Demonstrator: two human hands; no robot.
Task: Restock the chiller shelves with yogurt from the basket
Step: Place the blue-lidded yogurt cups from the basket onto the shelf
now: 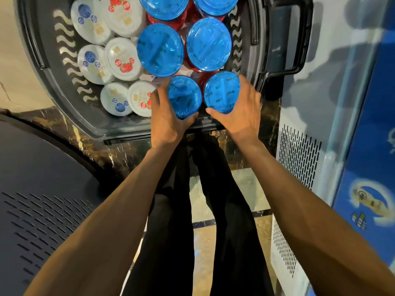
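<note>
My left hand curled round blue-lidded yogurt tub, right hand round neighbour tub; both upright, lids facing me; lid print blurred, maybe Chinese.

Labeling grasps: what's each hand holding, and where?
Left hand grips the near-left blue-lidded cup around its lid rim; right hand grips the near-right blue-lidded cup likewise.

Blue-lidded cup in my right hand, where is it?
Head view: the right cup is in the basket at its near right corner, gripped by the right hand, beside the left cup in the left hand.
</note>
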